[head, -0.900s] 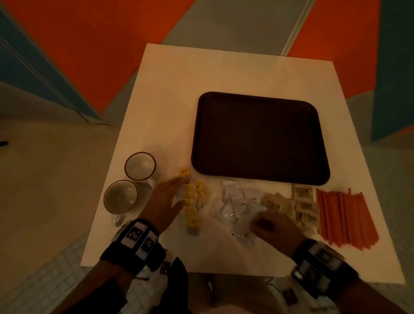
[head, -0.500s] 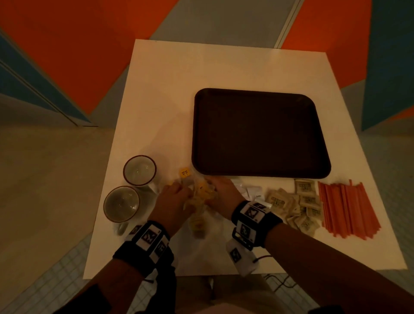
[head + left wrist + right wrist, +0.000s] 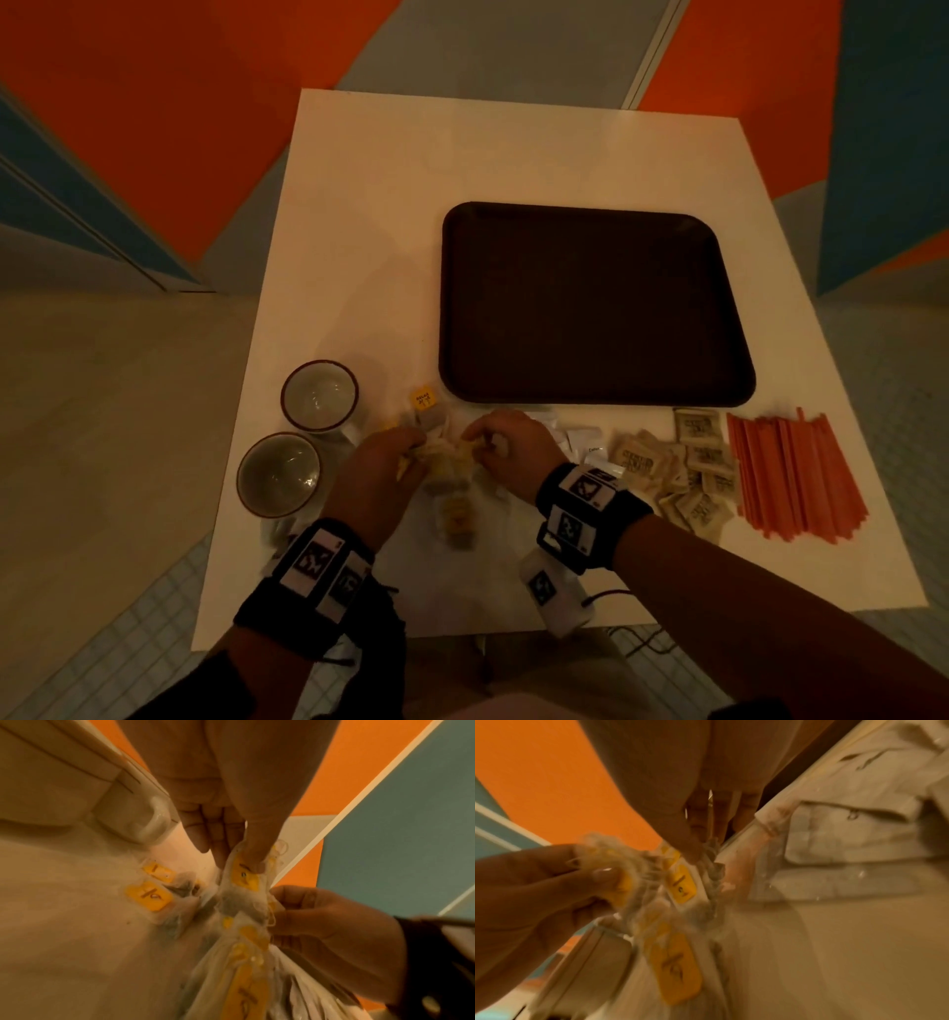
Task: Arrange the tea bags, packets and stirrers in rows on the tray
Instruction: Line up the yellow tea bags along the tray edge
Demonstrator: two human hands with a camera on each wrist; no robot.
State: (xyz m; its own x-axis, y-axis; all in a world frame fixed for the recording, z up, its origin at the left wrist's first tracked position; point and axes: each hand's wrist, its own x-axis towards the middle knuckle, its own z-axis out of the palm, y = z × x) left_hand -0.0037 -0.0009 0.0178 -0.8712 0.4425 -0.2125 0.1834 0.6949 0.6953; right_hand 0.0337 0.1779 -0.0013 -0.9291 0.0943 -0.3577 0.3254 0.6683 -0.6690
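A bunch of tea bags with yellow tags lies near the table's front edge, left of centre. My left hand pinches one end of the bunch, thumb on a yellow tag. My right hand pinches the other end of the tea bags. The dark brown tray sits bare just behind them. White packets, brown packets and orange stirrers lie in piles to the right along the front.
Two cups stand at the left front of the white table. A single yellow tag lies between the cups and the tray. Beyond the table edges is orange, blue and tiled floor.
My right hand has moved left from the white packets to the tea bags and taken hold of them. My left hand has stayed on the tea bags.
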